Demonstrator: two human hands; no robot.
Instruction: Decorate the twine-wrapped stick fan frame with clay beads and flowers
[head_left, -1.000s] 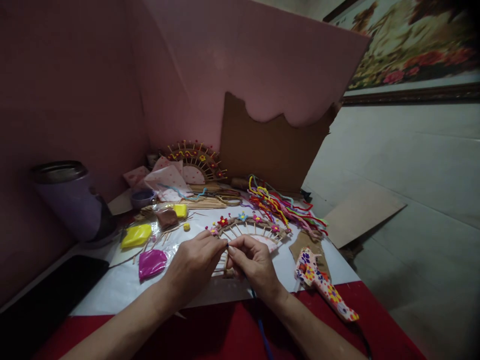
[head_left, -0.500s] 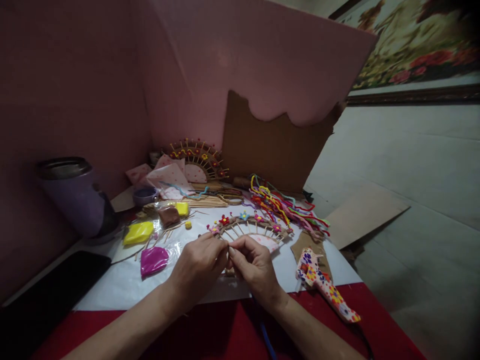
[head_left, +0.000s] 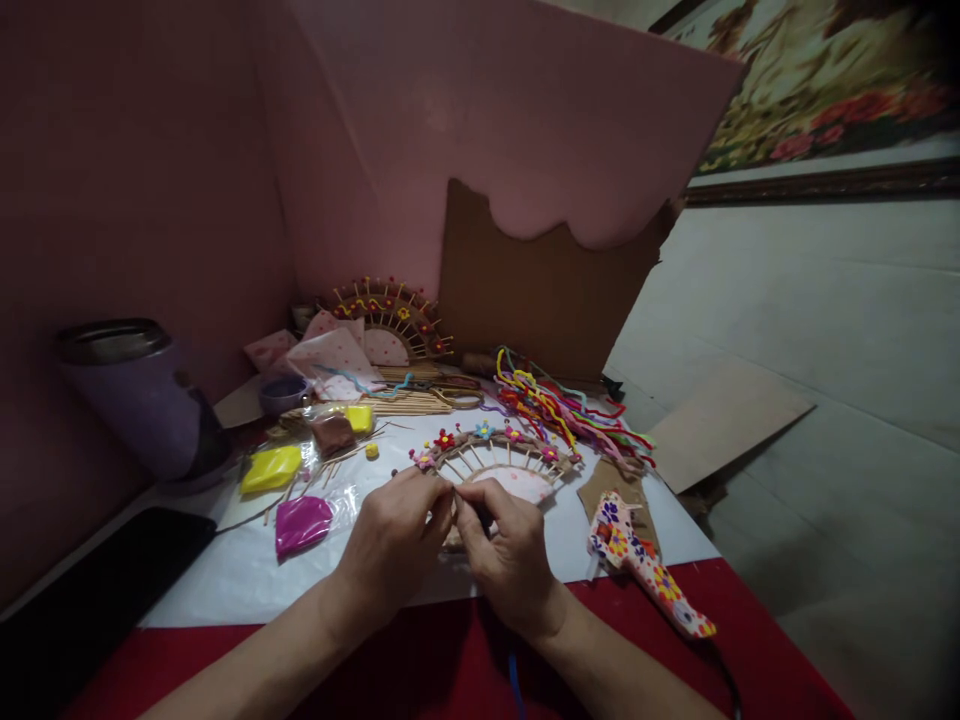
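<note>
My left hand (head_left: pixel 401 525) and my right hand (head_left: pixel 506 550) meet over the white sheet (head_left: pixel 232 590), fingertips pinched close together. Whatever they hold between them is too small and hidden to name. Right behind my fingers lies a fan-shaped craft piece (head_left: pixel 517 484), with thin sticks, a brown curved band and small clay flowers in red, blue and pink. My hands hide its lower left part. Left of my left hand is a packet of magenta clay (head_left: pixel 303 526). A glue gun with a floral pattern (head_left: pixel 649 570) lies to the right of my right hand.
Yellow clay packets (head_left: pixel 270 470), wooden sticks (head_left: pixel 411 404) and a purple tumbler (head_left: pixel 142 400) stand or lie at left and back. Colourful pipe cleaners (head_left: pixel 570 405) are heaped behind. A second decorated fan (head_left: pixel 386 320) leans near the cardboard (head_left: pixel 532 285). A dark flat object (head_left: pixel 112 570) lies front left.
The view has shifted very slightly. My hands stay pinched together in the same place, with the right fingers bent a little differently.
</note>
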